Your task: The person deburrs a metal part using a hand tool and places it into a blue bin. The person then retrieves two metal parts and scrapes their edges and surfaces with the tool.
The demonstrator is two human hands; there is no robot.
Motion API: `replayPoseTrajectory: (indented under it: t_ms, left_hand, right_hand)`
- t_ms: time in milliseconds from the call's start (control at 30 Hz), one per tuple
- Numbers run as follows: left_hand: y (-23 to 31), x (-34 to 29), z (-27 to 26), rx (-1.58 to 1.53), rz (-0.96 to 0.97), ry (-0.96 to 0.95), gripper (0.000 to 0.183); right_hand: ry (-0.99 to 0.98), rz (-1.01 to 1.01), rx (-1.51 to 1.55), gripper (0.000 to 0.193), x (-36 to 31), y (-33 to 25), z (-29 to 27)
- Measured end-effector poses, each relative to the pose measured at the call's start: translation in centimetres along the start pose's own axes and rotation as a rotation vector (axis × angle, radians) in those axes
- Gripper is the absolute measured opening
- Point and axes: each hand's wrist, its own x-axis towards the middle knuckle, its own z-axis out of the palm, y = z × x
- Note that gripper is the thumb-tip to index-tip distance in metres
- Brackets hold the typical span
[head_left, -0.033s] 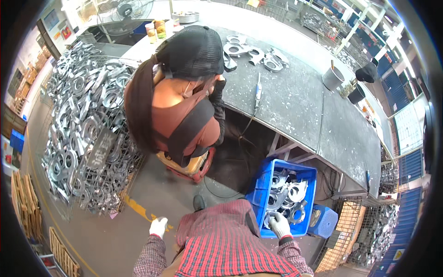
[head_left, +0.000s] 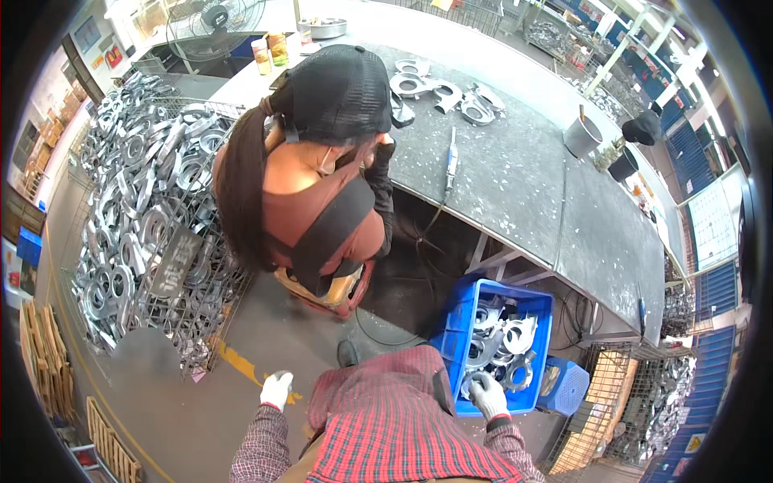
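My left hand, in a white glove, hangs over the floor with its fingers curled in; nothing shows in it. My right hand, in a white glove with greyed fingers, reaches over the near side of a blue plastic crate. Its fingers bend down against the metal parts inside, and whether they grip one is hidden. Silvery ring-shaped metal castings lie jumbled in the crate, several with large round holes.
A person in a black cap sits ahead at a grey workbench. On it lie a slim air tool and several castings. Left stands a heaped wire cage. A blue stool adjoins the crate.
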Motion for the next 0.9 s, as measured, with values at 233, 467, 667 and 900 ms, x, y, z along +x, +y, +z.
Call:
replayPoseTrajectory:
  t_ms: [233, 467, 667, 900]
  left_hand:
    - [14.8, 1.3, 9.4, 0.301, 0.229, -0.230, 0.043]
    - [28.0, -2.0, 21.7, 0.448, 0.096, -0.341, 0.046]
    - [30.4, -1.6, 26.8, 0.339, 0.038, -0.184, 0.049]
    - [32.6, -4.9, 26.8, 0.622, -0.134, 0.004, 0.050]
  right_hand:
    - [-0.043, 0.315, 0.008, 0.029, 2.5, -5.0, -1.5]
    - [-0.116, 0.037, -0.113, 0.024, 17.6, -16.7, -7.6]
    - [-0.062, -0.401, -0.052, 0.028, 33.1, -23.3, -12.5]
    - [0.130, -0.583, -0.196, 0.075, 59.5, -38.3, -18.5]
